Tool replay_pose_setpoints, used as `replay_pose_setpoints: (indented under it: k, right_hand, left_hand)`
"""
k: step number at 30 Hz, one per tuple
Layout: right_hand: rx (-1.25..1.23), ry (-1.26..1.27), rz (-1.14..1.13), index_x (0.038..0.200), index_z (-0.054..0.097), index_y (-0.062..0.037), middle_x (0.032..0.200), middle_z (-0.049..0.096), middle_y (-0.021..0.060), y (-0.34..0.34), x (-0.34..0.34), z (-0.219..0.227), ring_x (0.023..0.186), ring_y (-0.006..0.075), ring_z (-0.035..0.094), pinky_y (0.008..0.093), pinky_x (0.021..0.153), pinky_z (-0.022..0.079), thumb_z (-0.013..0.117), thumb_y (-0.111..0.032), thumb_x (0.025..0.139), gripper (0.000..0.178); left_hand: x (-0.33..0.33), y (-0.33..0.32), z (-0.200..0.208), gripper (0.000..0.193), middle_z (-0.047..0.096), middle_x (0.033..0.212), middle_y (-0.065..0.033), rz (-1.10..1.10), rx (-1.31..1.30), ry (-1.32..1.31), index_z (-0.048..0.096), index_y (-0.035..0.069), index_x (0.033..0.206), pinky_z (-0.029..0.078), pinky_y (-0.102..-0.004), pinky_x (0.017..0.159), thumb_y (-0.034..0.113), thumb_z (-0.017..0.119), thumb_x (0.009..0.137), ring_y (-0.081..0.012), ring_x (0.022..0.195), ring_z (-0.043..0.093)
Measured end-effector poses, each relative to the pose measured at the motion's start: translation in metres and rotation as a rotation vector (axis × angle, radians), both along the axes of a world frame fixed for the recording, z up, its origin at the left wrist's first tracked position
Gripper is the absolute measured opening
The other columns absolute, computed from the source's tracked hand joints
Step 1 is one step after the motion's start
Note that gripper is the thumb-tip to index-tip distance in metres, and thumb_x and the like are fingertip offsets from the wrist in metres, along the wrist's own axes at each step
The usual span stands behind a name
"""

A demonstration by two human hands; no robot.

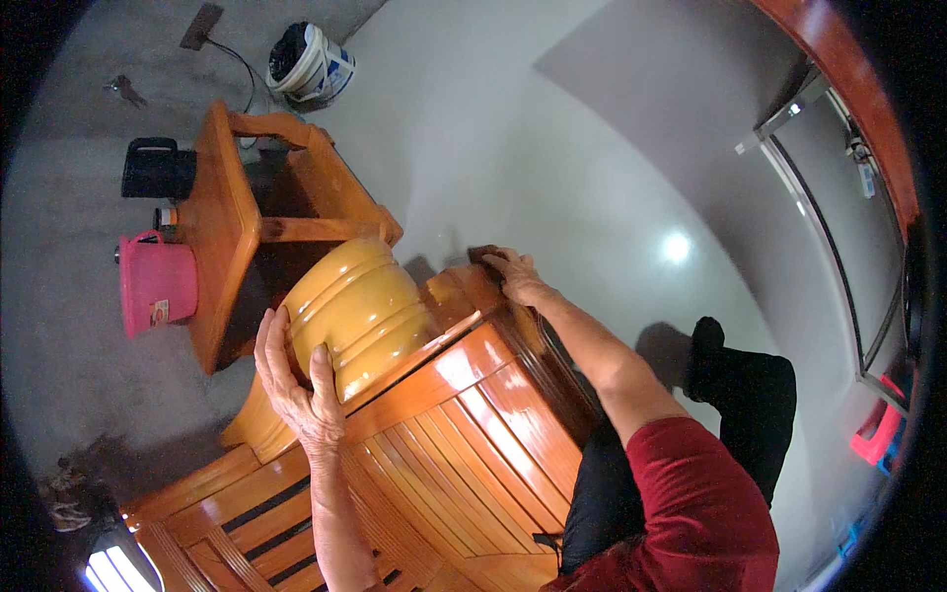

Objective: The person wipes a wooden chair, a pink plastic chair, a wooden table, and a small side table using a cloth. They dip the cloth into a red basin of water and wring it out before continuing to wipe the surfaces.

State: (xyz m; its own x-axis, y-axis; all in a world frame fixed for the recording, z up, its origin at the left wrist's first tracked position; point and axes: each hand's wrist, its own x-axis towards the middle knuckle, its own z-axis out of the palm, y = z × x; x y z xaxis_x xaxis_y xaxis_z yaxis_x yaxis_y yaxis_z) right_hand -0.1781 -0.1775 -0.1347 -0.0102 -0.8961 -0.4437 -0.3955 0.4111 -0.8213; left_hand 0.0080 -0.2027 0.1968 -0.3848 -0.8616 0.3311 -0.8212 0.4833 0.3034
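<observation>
Well, the left hand point(301, 400) lies against the rounded yellow armrest point(365, 311), fingers and thumb spread wide, not closed around anything. The armrest sits just to that hand's right, its length running across toward the right hand point(521, 276), though the left is nearer its bulge. The right hand curls over a dark brown piece point(481, 254) at the far end (whether it grips, I cannot tell). Left of the left hand, a wooden surface point(222, 237) carries a pink bucket point(163, 286), contents hidden, and a black jug point(153, 170). Well beyond that hand stands a white bucket point(326, 71) lined with a black bag point(289, 51).
</observation>
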Motion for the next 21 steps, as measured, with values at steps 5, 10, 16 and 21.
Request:
replay_pose_setpoints:
  k: [5, 10, 16, 21]
  right_hand:
    - [0.063, 0.008, 0.001, 0.139, 0.031, -0.0154, 0.143, 0.020, 0.0193, 0.072, 0.019, 0.015, 0.120, 0.0434, 0.034, 0.0482, 0.101, 0.037, 0.056, -0.007, 0.081, 0.063]
    - [0.270, 0.049, 0.398, 0.143, 0.023, -0.0133, 0.142, 0.023, 0.0235, 0.134, 0.014, 0.011, 0.124, 0.0461, 0.033, 0.0500, 0.108, 0.030, 0.054, -0.003, 0.080, 0.071]
    - [0.265, 0.039, 0.831, 0.121, 0.055, -0.0060, 0.119, 0.056, 0.0198, 0.177, -0.037, -0.012, 0.115, 0.0316, 0.051, 0.0445, 0.094, 0.043, 0.057, -0.006, 0.076, 0.045]
    - [-0.154, -0.640, -0.316, 0.116, 0.051, -0.0041, 0.099, 0.056, 0.0052, 0.067, -0.058, 0.117, 0.085, 0.0147, 0.055, 0.0305, 0.075, 0.047, 0.061, -0.030, 0.083, 0.043]
  left_hand:
    - [0.004, 0.001, -0.001, 0.050, 0.045, 0.131, -0.0191, 0.019, -0.025, -0.019, 0.050, 0.005, 0.127, 0.036, -0.0423, 0.100, 0.038, 0.052, 0.090, -0.0343, 0.121, 0.044]
    - [-0.002, -0.002, 0.000, 0.050, 0.046, 0.131, -0.0185, 0.011, -0.061, -0.056, 0.050, 0.006, 0.126, 0.035, -0.0429, 0.101, 0.040, 0.050, 0.091, -0.0352, 0.121, 0.044]
    - [-0.003, -0.002, -0.001, 0.049, 0.046, 0.132, -0.0178, 0.014, -0.081, -0.108, 0.049, 0.006, 0.127, 0.034, -0.0421, 0.101, 0.040, 0.048, 0.092, -0.0349, 0.121, 0.044]
    - [0.000, 0.002, 0.000, 0.049, 0.047, 0.130, -0.0178, 0.001, -0.083, -0.104, 0.050, 0.007, 0.126, 0.035, -0.0422, 0.100, 0.040, 0.048, 0.091, -0.0350, 0.119, 0.044]
